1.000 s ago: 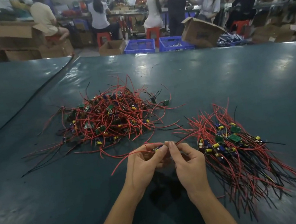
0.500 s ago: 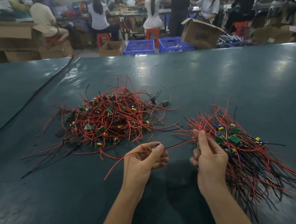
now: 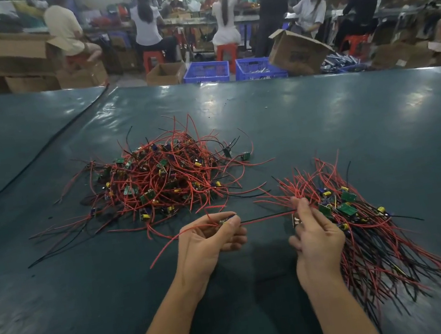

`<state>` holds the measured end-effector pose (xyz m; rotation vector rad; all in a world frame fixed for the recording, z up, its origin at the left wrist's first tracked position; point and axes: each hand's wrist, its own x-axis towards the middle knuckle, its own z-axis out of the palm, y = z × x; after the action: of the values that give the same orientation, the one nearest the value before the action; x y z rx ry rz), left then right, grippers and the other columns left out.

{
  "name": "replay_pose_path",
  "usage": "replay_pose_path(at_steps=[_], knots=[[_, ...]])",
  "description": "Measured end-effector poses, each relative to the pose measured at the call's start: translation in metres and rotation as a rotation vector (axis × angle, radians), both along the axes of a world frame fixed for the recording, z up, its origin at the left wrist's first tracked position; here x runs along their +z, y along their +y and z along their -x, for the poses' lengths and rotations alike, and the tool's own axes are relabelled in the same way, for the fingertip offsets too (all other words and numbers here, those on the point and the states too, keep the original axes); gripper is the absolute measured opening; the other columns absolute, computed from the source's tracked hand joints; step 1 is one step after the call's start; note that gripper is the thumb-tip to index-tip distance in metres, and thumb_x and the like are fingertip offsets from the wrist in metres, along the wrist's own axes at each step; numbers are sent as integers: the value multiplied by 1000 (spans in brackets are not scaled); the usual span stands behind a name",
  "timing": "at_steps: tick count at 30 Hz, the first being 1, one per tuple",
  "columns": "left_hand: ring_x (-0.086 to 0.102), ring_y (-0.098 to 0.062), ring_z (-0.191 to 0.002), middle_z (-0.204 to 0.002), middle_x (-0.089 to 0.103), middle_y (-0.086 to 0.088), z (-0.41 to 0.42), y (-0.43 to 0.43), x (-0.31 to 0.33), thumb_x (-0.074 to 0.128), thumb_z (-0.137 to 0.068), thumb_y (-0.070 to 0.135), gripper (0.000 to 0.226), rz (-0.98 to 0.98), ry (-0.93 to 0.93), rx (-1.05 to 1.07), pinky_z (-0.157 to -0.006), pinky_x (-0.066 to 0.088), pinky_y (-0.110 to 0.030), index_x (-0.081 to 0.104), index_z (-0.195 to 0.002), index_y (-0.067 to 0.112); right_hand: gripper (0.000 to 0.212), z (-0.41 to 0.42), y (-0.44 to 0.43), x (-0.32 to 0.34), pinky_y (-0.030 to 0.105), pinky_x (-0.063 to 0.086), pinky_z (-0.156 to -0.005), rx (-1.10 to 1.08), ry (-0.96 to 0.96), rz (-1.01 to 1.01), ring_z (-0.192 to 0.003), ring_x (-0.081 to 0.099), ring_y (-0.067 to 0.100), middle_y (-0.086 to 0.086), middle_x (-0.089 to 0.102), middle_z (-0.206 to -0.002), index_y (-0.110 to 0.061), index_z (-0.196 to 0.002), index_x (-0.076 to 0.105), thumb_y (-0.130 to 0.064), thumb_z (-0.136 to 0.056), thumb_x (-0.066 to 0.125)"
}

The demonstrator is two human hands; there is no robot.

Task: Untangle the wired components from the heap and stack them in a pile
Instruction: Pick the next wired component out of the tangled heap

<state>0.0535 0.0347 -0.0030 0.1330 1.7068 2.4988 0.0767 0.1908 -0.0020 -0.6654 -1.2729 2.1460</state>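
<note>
A tangled heap (image 3: pixel 163 178) of small green circuit boards with red and black wires lies on the dark green table, ahead and to the left. To the right lies a sorted pile (image 3: pixel 367 224) with its wires fanned toward me. My left hand (image 3: pixel 208 243) pinches one wired component (image 3: pixel 227 220) between thumb and fingers; its red wire trails down to the left. A black wire (image 3: pixel 267 217) runs taut from it to my right hand (image 3: pixel 316 238), which pinches the wire's far end and holds a small part at the pile's left edge.
The table (image 3: pixel 351 123) is covered in dark green sheeting, with a seam (image 3: pixel 46 148) running diagonally at the left. Beyond the far edge stand cardboard boxes (image 3: pixel 297 50), blue crates (image 3: pixel 205 71) and several seated people at benches.
My hands have drawn apart: the right hand moved right to the sorted pile, stretching the black wire out from the component in the left hand.
</note>
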Motion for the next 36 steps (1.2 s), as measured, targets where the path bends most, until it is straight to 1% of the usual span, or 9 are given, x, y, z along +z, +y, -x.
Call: replay_pose_path(at_steps=[5, 9, 14, 18, 21, 24, 27, 32, 36], knots=[[69, -15, -61, -76, 72, -14, 5, -2, 2, 74, -67, 18, 27, -259, -184, 94, -54, 55, -18, 68, -89, 4, 26, -7, -13, 3, 17, 20, -38, 88, 95, -115, -44, 18, 5, -7, 24, -54, -18, -79, 79, -21, -96, 60], [67, -10, -57, -71, 69, -6, 9, -8, 4, 75, -66, 22, 22, -446, -289, 100, -50, 54, -15, 67, -81, 7, 27, -10, -24, 10, 27, 16, -45, 174, 162, -183, -54, 16, 16, 10, 39, -75, -21, -74, 78, -19, -93, 59], [54, -7, -49, -64, 60, 0, 9, -4, 5, 68, -74, 32, 31, -489, -307, 4, -47, 49, -16, 67, -93, 7, 53, -16, -17, 9, 17, 30, -42, 293, 242, -10, -46, 36, 7, -2, 54, -64, -13, -84, 78, -55, -88, 45], [38, -4, -42, -53, 42, 5, 7, -4, 8, 60, -78, 27, 35, -409, -265, -233, -41, 33, -15, 67, -104, 3, 54, -15, -18, 9, 16, 27, -40, 375, 135, -118, -45, 30, 5, -5, 47, -62, -18, -89, 79, -62, -78, 50], [45, -4, -42, -56, 53, 3, 3, -4, 6, 73, -74, 12, 34, -240, -200, -331, -43, 39, -15, 72, -108, 8, 34, -17, -28, 9, 12, 33, -48, 467, 89, -339, -49, 35, 1, -12, 44, -54, -23, -83, 80, -51, -75, 63], [52, -6, -45, -59, 58, 0, 2, -6, 3, 77, -66, 16, 69, -187, -206, -419, -44, 43, -16, 54, -131, 15, 27, -19, -35, 10, 22, 50, -62, 605, 38, -379, -61, 60, 6, -4, 68, -63, -21, -80, 80, -44, -75, 66], [46, -6, -41, -58, 56, 1, 1, -6, 2, 77, -63, 22, 78, -106, -209, -458, -42, 40, -17, 50, -136, 18, 25, -20, -36, 13, 27, 56, -68, 651, 9, -274, -69, 67, 10, 0, 73, -71, -20, -78, 80, -41, -71, 69], [50, -11, -49, -88, 61, -19, 5, -5, 8, 69, -77, 13, 64, -40, -229, -482, -46, 42, -20, 48, -138, 13, 25, -22, -39, 18, 30, 55, -55, 660, -82, -60, -53, 62, 16, 8, 68, -63, -18, -73, 79, -40, -67, 71], [50, -10, -44, -62, 58, -5, 1, 1, 2, 58, -84, 15, 33, -202, -339, -415, -41, 42, -20, 65, -116, 14, 26, -22, -41, 20, 31, 57, -49, 552, -44, 61, -52, 66, 21, 15, 71, -69, -11, -79, 80, -33, -76, 66]])
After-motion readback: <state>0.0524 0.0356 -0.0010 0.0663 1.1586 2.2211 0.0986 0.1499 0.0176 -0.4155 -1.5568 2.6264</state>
